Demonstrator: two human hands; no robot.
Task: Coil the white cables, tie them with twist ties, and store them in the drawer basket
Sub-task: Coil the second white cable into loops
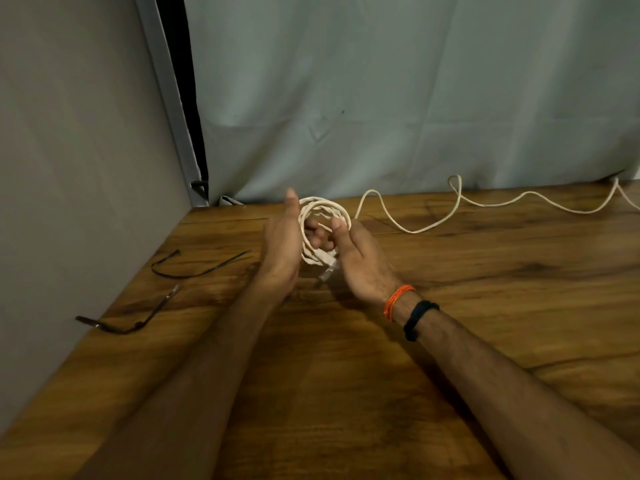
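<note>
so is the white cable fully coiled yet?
No, partly. Loops sit between the left hand and right hand; the white cable trails loose across the table.

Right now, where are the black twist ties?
In the head view, both twist ties lie on the wooden table near its left edge by the grey wall, left of the left hand; neither hand touches them.

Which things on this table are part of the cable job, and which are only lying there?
Part of the job:
- white cable, partly coiled between left hand and right hand
- its loose tail on the table
- two dark ties

Just there:
- wooden table
- grey cloth backdrop
</note>
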